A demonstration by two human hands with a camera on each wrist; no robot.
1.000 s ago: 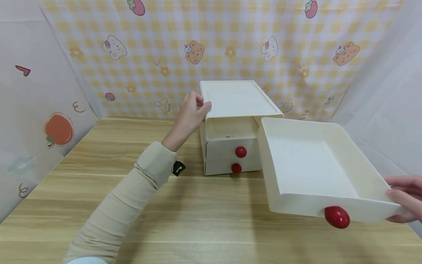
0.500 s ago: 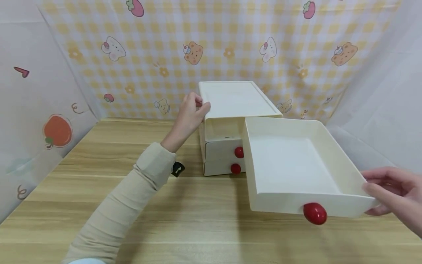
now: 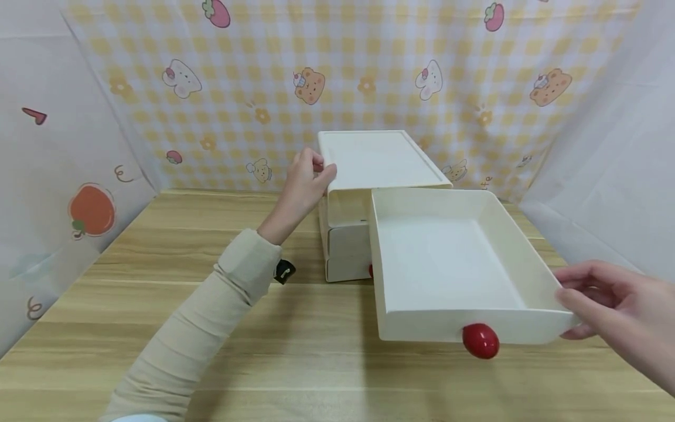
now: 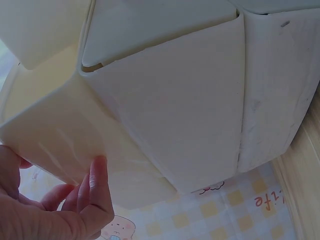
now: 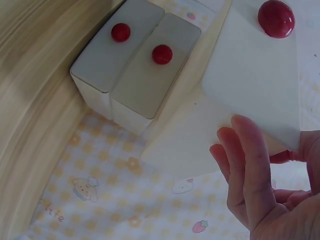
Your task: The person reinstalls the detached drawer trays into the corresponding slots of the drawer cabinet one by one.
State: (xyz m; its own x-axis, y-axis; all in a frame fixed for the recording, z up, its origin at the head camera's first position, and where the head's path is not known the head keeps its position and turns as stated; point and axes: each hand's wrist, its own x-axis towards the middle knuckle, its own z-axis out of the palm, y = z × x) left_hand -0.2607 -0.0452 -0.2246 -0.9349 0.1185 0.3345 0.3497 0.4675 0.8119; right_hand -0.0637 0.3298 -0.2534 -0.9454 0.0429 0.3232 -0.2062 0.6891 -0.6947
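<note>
**Drawer held free of its cabinet, one hand on each**

At the far left hangs a side curtain (image 3: 63, 193) printed with an orange fruit, and behind everything a yellow checked backdrop (image 3: 253, 88) with bears and strawberries. A beige sleeve (image 3: 205, 328) runs up across the wooden surface (image 3: 158, 246) to the left hand (image 3: 302, 184), which grips the upper left front corner of the white cabinet (image 3: 377, 158). Its fingers (image 3: 308, 157) are curled over the edge of the cabinet's top; the left wrist view shows the thumb and fingertips lying against the pale side wall. A small black tag (image 3: 285, 270) shows at the cuff.

The cabinet stands on the surface near the backdrop. Its top slot is open and hollow; below it two closed drawers remain, their red knobs (image 5: 142, 43) plain in the right wrist view but mostly hidden in the head view.

In front of the cabinet and to its right is the loose drawer (image 3: 448, 264), a shallow white tray with a red knob (image 3: 480, 340) on its front panel. It is wholly out of the cabinet, held above the surface and overlapping the cabinet's lower front from the head camera's angle. The right hand (image 3: 614, 305) pinches its front right corner, thumb above the rim, the other digits curled beneath the panel.
</note>
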